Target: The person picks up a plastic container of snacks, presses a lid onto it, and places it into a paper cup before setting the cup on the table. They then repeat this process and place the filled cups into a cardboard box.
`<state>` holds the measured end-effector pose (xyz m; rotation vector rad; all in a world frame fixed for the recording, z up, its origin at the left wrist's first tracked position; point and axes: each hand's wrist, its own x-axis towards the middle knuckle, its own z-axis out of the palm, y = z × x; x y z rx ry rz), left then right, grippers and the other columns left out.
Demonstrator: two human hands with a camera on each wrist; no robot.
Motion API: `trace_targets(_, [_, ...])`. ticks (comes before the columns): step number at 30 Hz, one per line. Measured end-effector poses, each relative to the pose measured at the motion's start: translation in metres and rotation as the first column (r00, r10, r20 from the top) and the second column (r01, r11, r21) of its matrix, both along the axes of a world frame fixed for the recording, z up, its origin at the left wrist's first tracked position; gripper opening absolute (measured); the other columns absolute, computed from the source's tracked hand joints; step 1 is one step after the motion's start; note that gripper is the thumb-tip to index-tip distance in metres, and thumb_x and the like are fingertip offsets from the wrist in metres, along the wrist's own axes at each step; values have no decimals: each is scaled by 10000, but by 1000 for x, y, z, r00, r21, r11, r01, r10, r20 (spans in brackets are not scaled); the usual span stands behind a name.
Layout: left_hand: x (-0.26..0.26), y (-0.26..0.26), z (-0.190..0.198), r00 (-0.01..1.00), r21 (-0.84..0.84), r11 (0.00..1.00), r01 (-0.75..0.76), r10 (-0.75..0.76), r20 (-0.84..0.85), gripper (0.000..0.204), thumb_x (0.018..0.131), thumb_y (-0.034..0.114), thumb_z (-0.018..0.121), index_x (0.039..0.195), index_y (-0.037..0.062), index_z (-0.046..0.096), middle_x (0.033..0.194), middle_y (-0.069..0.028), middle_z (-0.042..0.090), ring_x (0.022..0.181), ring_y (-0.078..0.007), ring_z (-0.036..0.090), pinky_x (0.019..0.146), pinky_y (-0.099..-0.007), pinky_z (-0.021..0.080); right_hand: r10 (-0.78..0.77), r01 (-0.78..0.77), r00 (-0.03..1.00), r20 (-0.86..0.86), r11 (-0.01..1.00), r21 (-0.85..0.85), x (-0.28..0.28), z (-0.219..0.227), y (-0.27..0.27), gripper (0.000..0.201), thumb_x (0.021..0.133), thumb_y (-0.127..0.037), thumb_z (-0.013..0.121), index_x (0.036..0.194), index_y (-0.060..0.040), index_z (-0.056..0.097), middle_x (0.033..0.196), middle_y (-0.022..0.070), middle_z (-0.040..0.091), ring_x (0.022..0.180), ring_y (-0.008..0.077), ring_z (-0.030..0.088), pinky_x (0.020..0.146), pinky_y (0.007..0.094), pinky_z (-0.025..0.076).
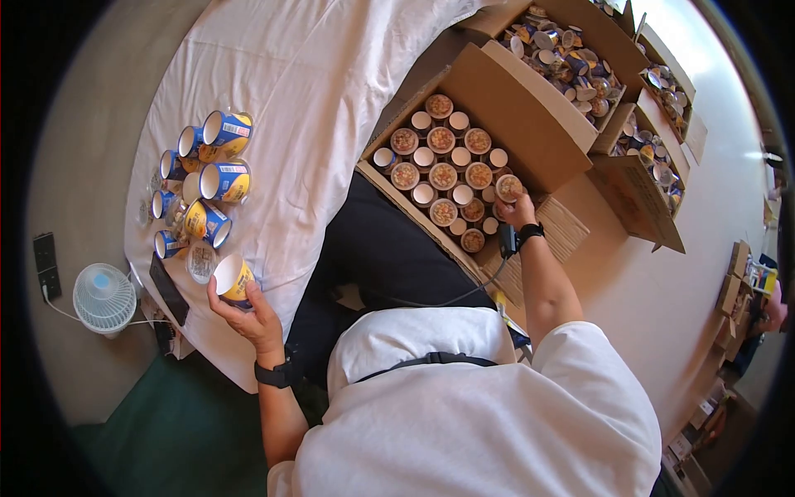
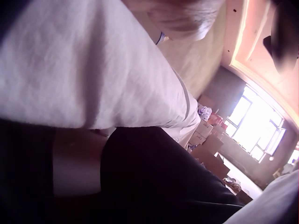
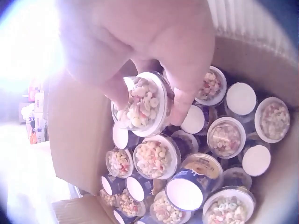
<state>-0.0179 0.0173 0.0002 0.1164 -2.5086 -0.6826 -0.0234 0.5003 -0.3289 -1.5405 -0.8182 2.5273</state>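
Observation:
My left hand [image 1: 258,325] grips a blue and yellow paper cup [image 1: 235,282] at the near edge of the white-covered table. In the left wrist view that hand [image 2: 187,16] shows only partly at the top. Over the near right corner of a cardboard box [image 1: 522,116], my right hand [image 1: 522,214] pinches a cup of cereal [image 1: 508,187] with a clear domed lid. In the right wrist view, thumb and fingers hold this cereal cup [image 3: 140,105] by its sides, tilted. Below it, rows of cereal cups [image 3: 155,156] alternate with cups showing white round ends [image 3: 184,193].
Several blue and yellow cups [image 1: 224,180] lie in a cluster on the white cloth [image 1: 281,99], with a clear plastic lid [image 1: 200,262] near them. Boxes of loose cups [image 1: 571,70] stand beyond the open flaps. A small white fan [image 1: 104,298] is at left. A cable [image 1: 422,305] crosses the lap.

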Motion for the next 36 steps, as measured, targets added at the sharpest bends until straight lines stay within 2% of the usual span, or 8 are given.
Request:
trace_targets(6, [-2,4,-1,1000,9,1000,-17,17,10,526,894,175,568,1332,8,329,1242,-230,449,1118,-356,488,960,-410,381,-81,79,987,139,997,20,-20,-9,5,379,935,-138,492,1303,-117,405,1272,117,496,1151,308,516,948,479,436])
trace_targets(15, [-1,5,-1,999,10,1000,-18,18,29,529,896,168,560,1344,10,326,1273,-234,431,1151,-354,464,990,-412,353,173,-190,963,206,979,68,-24,4,16,556,938,-259,538,1402,-74,293,1395,145,364,1238,353,424,995,484,370])
trace_targets(18, [-1,6,0,1000,-24,1000,3,-3,12,558,893,178,568,1352,-3,308,1252,-238,443,1111,-358,494,958,-410,386,143,-140,963,230,990,-30,-20,2,21,623,922,-263,559,1422,-50,254,1412,156,333,1233,355,421,989,479,371])
trace_targets(24, [1,3,-3,1000,56,998,-6,5,17,618,879,200,601,1363,-23,289,1258,-242,441,1126,-355,492,959,-406,391,296,-298,954,37,949,102,3,-34,37,600,902,-273,561,1387,-34,302,1400,162,343,1203,343,439,985,458,382])
trace_targets(25, [2,2,-4,1000,98,995,-23,22,18,629,876,203,607,1365,-26,286,1260,-241,440,1137,-354,487,963,-405,388,215,-223,972,98,972,71,4,-28,36,550,903,-263,547,1352,-24,339,1365,165,385,1167,332,471,954,445,412])
trace_targets(28, [2,-5,-10,999,37,999,-4,5,-37,671,858,208,637,1379,-19,280,1309,-217,403,1204,-314,435,1023,-387,340,173,-168,973,151,985,-49,5,12,25,433,906,-249,523,1260,-18,428,1284,167,477,1095,305,528,863,397,487])
trace_targets(31, [2,-4,-11,996,305,951,45,-17,-92,725,821,224,673,1370,-45,282,1290,-222,416,1186,-318,452,1010,-392,358,268,-268,963,-34,963,-14,-5,95,-13,282,917,-248,521,1109,-41,533,1020,113,606,882,226,605,703,320,514])
trace_targets(36, [5,-9,0,993,294,956,14,22,-118,770,743,206,709,1349,-51,309,1202,-206,454,1094,-327,490,962,-404,391,693,-647,632,-346,718,256,-49,247,-103,188,930,-212,512,948,-41,589,767,43,608,657,141,599,574,258,480])
